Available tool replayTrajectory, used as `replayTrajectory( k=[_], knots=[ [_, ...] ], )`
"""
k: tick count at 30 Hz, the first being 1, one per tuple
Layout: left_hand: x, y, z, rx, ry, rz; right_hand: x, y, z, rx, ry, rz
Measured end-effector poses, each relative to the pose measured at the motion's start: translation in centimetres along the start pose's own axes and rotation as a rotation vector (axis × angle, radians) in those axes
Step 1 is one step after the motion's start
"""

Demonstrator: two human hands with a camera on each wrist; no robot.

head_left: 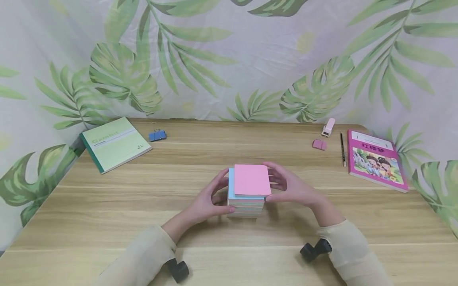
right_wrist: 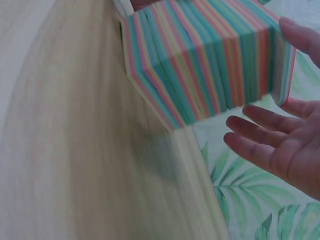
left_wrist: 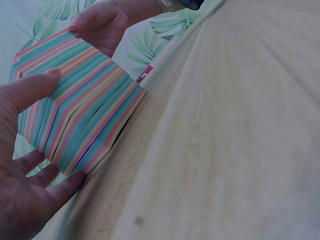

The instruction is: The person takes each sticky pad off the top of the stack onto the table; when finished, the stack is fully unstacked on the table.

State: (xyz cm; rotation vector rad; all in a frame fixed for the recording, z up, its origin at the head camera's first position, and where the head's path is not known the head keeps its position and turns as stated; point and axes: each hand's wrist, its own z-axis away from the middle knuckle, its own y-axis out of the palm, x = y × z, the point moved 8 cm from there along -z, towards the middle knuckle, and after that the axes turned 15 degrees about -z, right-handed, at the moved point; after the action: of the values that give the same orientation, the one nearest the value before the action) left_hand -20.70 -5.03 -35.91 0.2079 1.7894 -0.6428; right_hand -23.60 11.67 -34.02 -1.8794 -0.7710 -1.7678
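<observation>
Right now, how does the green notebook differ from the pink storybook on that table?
The green notebook lies at the far left, plain with a dark green spine. The pink storybook lies at the far right, its cover showing cartoon children, with a pencil beside it. Both lie flat and closed, untouched by either hand.

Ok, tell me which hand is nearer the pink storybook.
Right. The right hand sits at the paper block's right side, toward the pink storybook; the left hand is on the block's far side.

Table (head_left: 107, 206) bare round paper block (head_left: 247, 202); approach free.
</observation>
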Motion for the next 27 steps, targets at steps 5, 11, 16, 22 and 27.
replayTrajectory(
  k=[5,11,16,22,27],
  knots=[
    [0.1,0.0,0.0,-0.009,-0.010,0.000,0.2,-1.4,0.8,0.010,0.036,-0.163],
    [0.2,0.0,0.0,-0.009,-0.011,0.010,1.1,-2.8,1.0,0.091,0.014,-0.391],
    [0.2,0.0,0.0,-0.009,-0.008,0.006,1.8,-4.3,-0.4,0.115,0.008,-0.516],
    [0.2,-0.1,0.1,-0.005,-0.020,0.007,1.8,-6.2,-3.5,0.043,0.046,-0.580],
    [0.3,0.1,0.1,0.011,-0.030,0.013,0.5,-7.4,-6.5,-0.075,0.111,-0.594]
  ],
)
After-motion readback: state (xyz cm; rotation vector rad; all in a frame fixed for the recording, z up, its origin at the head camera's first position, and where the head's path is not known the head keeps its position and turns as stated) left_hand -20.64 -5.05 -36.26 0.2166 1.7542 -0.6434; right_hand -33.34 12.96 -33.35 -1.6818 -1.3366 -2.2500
